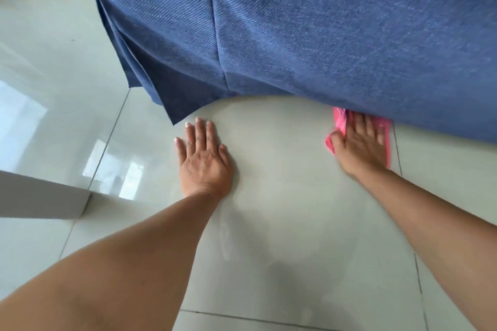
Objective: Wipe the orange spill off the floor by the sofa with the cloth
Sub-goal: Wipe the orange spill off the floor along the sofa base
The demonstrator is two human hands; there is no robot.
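A pink cloth [338,123] lies on the pale tiled floor [282,169] right against the bottom edge of the blue sofa [322,35]. My right hand [361,142] presses flat on top of it, fingers spread and slightly blurred, hiding most of the cloth. My left hand [203,158] rests flat on the bare tile to the left, fingers apart, holding nothing. Faint wet streaks show on the tile between and below my hands. No orange spill is visible.
The sofa's blue skirt hangs in pleats at its left corner [150,83], close above my left hand. A white furniture edge [40,196] juts in at the left. Glossy tiles with dark grout lines stretch left and toward me.
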